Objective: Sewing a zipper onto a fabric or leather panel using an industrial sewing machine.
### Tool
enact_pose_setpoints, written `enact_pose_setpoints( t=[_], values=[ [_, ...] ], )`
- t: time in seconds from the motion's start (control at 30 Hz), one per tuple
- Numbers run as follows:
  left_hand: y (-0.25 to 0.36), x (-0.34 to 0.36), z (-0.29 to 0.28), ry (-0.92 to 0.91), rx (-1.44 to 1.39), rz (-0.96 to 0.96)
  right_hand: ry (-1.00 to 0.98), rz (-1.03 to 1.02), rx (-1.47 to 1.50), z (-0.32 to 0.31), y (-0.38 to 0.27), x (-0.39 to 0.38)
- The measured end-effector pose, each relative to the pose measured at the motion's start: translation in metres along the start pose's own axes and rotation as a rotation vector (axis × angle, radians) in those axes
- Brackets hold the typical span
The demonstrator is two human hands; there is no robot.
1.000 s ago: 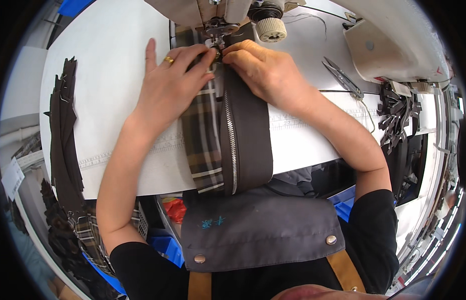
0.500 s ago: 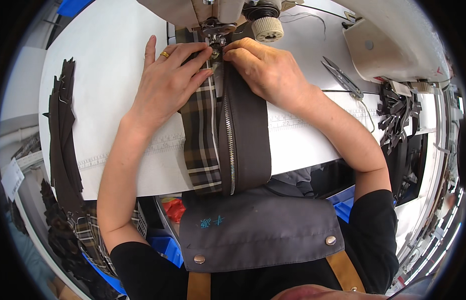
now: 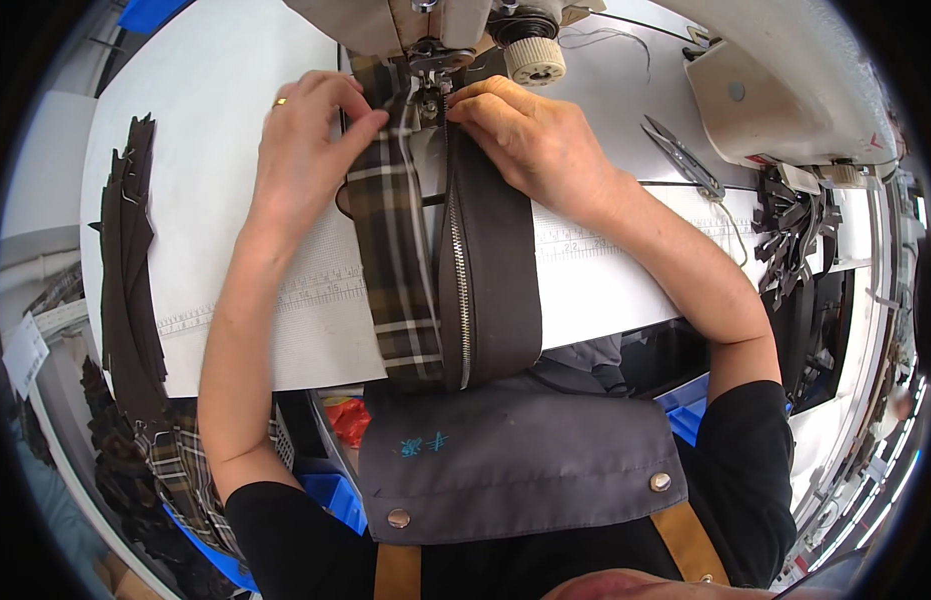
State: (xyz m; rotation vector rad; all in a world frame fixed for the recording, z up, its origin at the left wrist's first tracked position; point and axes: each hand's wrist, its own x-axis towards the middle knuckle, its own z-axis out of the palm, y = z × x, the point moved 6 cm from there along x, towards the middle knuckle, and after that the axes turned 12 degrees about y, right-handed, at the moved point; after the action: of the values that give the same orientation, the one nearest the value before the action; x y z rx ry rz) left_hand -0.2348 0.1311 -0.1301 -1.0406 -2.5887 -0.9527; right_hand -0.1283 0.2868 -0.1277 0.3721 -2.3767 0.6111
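Under the presser foot [image 3: 430,82] of a sewing machine lies a strip of brown, black and white plaid fabric [image 3: 390,215], beside a dark brown fabric piece [image 3: 500,270]. A zipper [image 3: 459,285] with silvery teeth runs along the dark piece toward the needle area. My left hand [image 3: 303,140], a ring on one finger, pinches the plaid strip near its upper left part, thumb and forefinger together. Just right of the foot, my right hand [image 3: 535,140] has the zipper's upper end between thumb and fingertips. A gap shows between plaid and zipper below the foot.
Thread snips [image 3: 682,155] lie right of my right hand, below the machine arm [image 3: 805,90]. Dark fabric strips [image 3: 125,260] are stacked at the table's left edge. Cut dark scraps [image 3: 795,225] hang at the right. A printed ruler [image 3: 315,290] crosses the white table.
My left hand has moved left, off the area by the presser foot, drawing the plaid strip's upper part left and away from the zipper. My right hand has stayed nearly still.
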Motion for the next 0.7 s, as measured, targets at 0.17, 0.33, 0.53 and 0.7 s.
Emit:
enact_pose_setpoints(
  t=[0.17, 0.33, 0.53, 0.7],
  values=[
    [-0.016, -0.002, 0.011, -0.182, -0.844, -0.574, 0.006, 0.026, 0.068, 0.002, 0.0, 0.001],
    [0.004, 0.005, 0.013, -0.039, -0.384, -0.119, -0.006, 0.054, 0.083, 0.003, 0.002, 0.0],
    [0.002, 0.021, 0.026, -0.043, -0.319, -0.196, -0.02, 0.035, 0.07, 0.004, 0.001, -0.001],
    [-0.007, 0.019, 0.028, -0.037, -0.214, -0.248, -0.004, -0.02, 0.054, 0.002, -0.001, -0.001]
  ],
)
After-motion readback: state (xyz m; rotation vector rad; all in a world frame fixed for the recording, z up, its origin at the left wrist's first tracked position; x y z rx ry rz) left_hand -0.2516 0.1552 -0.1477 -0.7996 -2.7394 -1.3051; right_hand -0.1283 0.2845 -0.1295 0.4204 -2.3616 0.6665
